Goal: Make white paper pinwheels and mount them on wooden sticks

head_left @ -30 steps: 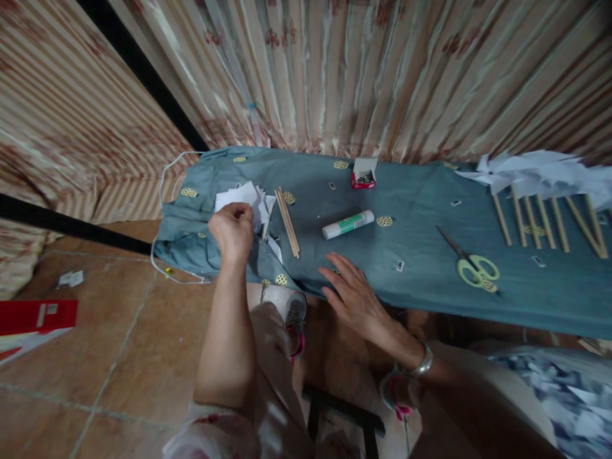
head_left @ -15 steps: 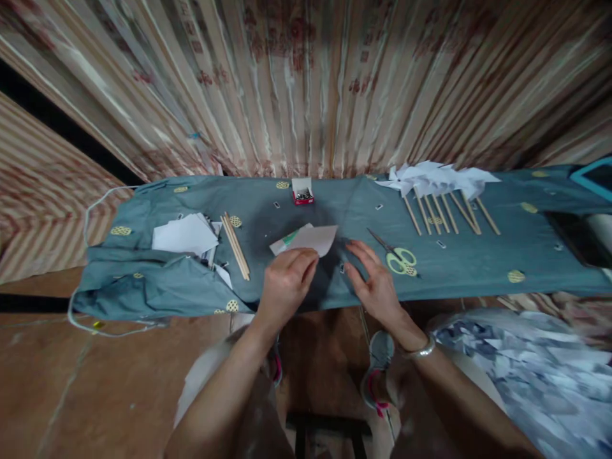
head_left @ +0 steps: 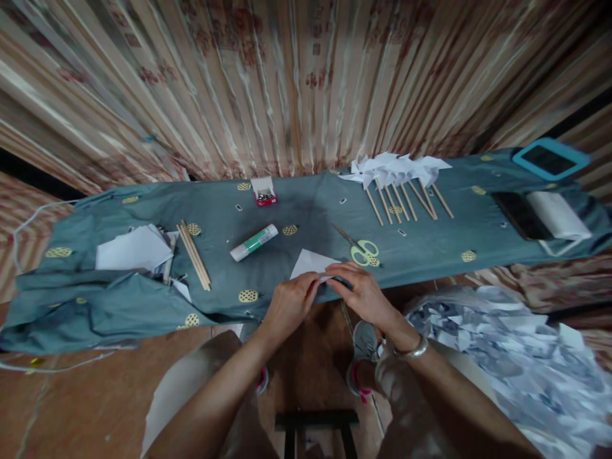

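A piece of white paper (head_left: 310, 262) is pinched between my two hands above the front edge of the covered table. My left hand (head_left: 292, 298) closes its thumb and fingers on the paper's near edge. Opposite it, my right hand (head_left: 359, 291) grips the same edge from the right, its fingertips almost meeting the left ones. Part of the paper is hidden by the fingers. Just beyond lies a white and green glue stick (head_left: 254, 243). Scissors with light green handles (head_left: 364, 252) rest to the right of the hands.
A small red box of metal pins (head_left: 264, 193) stands open at the back. Wooden sticks (head_left: 194, 256) and stacked paper (head_left: 135, 248) lie left. Paper pinwheels on sticks (head_left: 401, 171), a phone (head_left: 520, 215) and a blue-framed device (head_left: 551, 159) are right. A bag of folded paper (head_left: 516, 357) sits below.
My right hand has moved in to grip the paper, which my left hand has brought lower and nearer. The glue stick is now uncovered. The whole view has turned right.
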A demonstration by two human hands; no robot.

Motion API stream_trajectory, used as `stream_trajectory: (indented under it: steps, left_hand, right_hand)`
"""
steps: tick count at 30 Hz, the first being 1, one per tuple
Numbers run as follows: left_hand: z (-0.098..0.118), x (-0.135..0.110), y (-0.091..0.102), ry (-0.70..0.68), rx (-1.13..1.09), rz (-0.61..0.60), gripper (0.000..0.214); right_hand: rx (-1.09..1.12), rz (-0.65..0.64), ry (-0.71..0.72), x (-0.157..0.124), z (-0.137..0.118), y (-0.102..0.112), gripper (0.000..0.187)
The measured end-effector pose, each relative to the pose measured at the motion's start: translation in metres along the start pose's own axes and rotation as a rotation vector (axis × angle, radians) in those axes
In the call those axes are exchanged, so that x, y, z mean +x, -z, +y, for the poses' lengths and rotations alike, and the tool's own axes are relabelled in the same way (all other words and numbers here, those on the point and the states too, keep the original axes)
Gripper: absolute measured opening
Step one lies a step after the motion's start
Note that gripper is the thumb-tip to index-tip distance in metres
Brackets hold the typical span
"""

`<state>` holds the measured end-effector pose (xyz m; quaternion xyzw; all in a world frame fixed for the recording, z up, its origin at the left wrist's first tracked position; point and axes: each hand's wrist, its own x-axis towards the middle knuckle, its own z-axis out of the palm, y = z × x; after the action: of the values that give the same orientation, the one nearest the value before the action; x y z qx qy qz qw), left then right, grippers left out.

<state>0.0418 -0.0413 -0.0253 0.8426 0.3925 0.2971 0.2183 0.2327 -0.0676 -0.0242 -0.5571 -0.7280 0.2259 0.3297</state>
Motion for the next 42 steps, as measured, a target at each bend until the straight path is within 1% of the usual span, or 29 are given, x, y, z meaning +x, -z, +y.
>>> stream_trajectory:
  steps: [3,6,9,11,15,19,23,28,35,39,42]
  left_hand:
    - [-0.003,0.001,0.000,0.099,-0.032,-0.017,0.014]
    - [-0.004,0.000,0.001,0.167,-0.123,-0.024,0.015]
    - [-0.006,-0.001,0.003,0.209,-0.199,-0.025,0.028]
    - [-0.009,-0.002,0.005,0.220,-0.190,-0.022,0.034]
    - [-0.017,-0.004,0.007,0.196,-0.121,0.012,0.035]
    - [-0.022,-0.006,0.009,0.152,-0.048,0.034,0.028]
    - [-0.023,-0.006,0.012,0.125,0.000,0.011,0.023]
    - [-0.024,-0.004,0.014,0.136,0.025,-0.013,0.020]
    - [-0.027,-0.004,0.012,0.091,0.060,0.014,0.017]
    - [-0.028,-0.004,0.012,0.067,0.099,0.014,0.016]
    - [-0.024,-0.004,0.014,0.044,0.169,0.010,0.016]
  right_hand:
    - [0.049,-0.004,0.000,0.003,0.004,0.000,0.018]
    - [0.093,-0.011,-0.006,0.010,0.009,-0.002,0.018]
    - [0.124,-0.025,-0.029,0.021,0.012,-0.005,0.018]
    - [0.135,-0.029,-0.039,0.027,0.015,-0.007,0.017]
    - [0.167,0.011,-0.056,0.037,0.021,-0.014,0.015]
    - [0.184,0.056,-0.090,0.040,0.024,-0.021,0.010]
    - [0.165,0.092,-0.109,0.041,0.024,-0.023,0.008]
    - [0.136,0.111,-0.123,0.043,0.022,-0.024,0.008]
    - [0.064,0.160,-0.100,0.046,0.021,-0.028,0.008]
    - [0.011,0.158,-0.108,0.046,0.019,-0.029,0.007]
    - [-0.013,0.149,-0.114,0.046,0.019,-0.029,0.008]
